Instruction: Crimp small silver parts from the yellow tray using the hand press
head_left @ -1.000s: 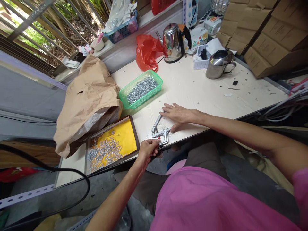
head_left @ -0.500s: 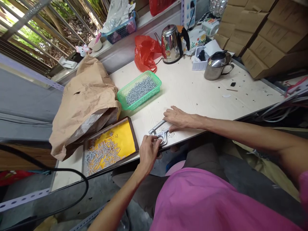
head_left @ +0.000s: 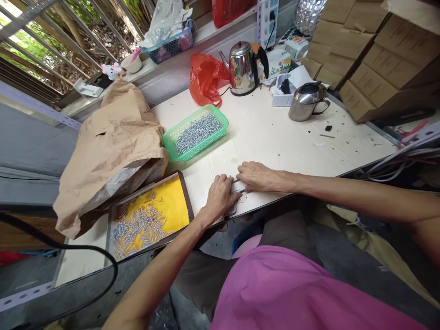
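A grey metal tool like a pair of pliers [head_left: 238, 186], with two long arms, lies at the table's front edge, mostly covered by my hands. My left hand [head_left: 219, 195] is closed over its rounded end, thumb pointing right. On the arms' other end, my right hand [head_left: 256, 177] has its fingers curled round them. Left of my hands, a shallow brown-rimmed tray [head_left: 187, 201] with a yellow lining holds many small silvery metal pins [head_left: 142, 224]. Behind it, a green plastic basket [head_left: 225, 121] contains a heap of similar small metal pieces [head_left: 199, 133].
A large crumpled brown paper bag [head_left: 113, 133] lies at the left. Toward the back are a red plastic bag [head_left: 204, 78], a steel kettle [head_left: 241, 71], a white small basket [head_left: 282, 98] and a steel pot [head_left: 304, 105]. Cardboard boxes [head_left: 385, 59] stand at the right.
My left hand has moved from the tool's ring end up over it, now covering the spring and ring. My right hand stays on the arms. The view has shifted slightly.
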`<control>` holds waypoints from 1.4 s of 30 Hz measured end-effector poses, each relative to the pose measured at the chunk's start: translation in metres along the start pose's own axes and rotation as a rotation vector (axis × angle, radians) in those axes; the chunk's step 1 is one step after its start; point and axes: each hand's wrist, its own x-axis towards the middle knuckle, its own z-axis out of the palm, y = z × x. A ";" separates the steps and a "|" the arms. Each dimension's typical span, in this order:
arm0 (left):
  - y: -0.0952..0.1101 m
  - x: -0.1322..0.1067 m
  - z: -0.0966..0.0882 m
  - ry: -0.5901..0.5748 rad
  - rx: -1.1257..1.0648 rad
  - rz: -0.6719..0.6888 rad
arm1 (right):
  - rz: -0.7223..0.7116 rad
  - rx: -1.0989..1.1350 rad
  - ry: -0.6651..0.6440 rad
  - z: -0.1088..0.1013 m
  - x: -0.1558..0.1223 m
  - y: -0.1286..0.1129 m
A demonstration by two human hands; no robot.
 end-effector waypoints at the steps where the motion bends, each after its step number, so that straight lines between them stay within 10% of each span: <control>1: 0.001 0.000 0.000 0.008 -0.011 -0.002 | -0.004 0.001 0.006 0.004 0.002 0.001; 11: 0.002 0.002 0.003 0.055 -0.013 -0.052 | -0.003 0.052 0.076 0.019 0.003 0.005; 18: 0.022 -0.032 0.034 0.295 -0.084 0.018 | -0.120 0.131 0.079 0.004 -0.002 0.025; 29: 0.053 -0.050 0.055 0.304 -0.311 0.089 | 0.063 0.045 0.193 0.000 0.047 0.025; 39: 0.051 -0.112 0.048 0.379 -0.372 0.326 | -0.653 -0.004 0.166 0.017 0.048 -0.075; 42: 0.015 -0.144 0.030 0.482 -0.267 0.131 | -0.707 0.050 0.180 0.030 0.056 -0.078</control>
